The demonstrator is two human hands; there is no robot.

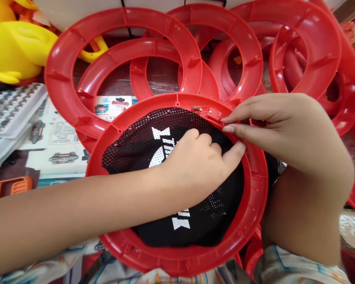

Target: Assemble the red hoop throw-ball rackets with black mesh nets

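Note:
A round red plastic ring lies face up across my lap, with several pegs and ribs along its channel. Black mesh fabric with white lettering fills its middle. My left hand lies over the fabric with its fingers curled under and their tips hidden; the thumb reaches to the ring's inner edge at the right. At the upper right rim, my right hand brings thumb and forefinger together, and anything between them is too small to name. Close by in the channel sit small metal pieces, perhaps screws, and thin wire-like strands.
Several more red rings are heaped behind. At left are a yellow plastic figure, a white tray of round metallic pieces, printed cardboard and an orange plastic part. Further red parts lie at right.

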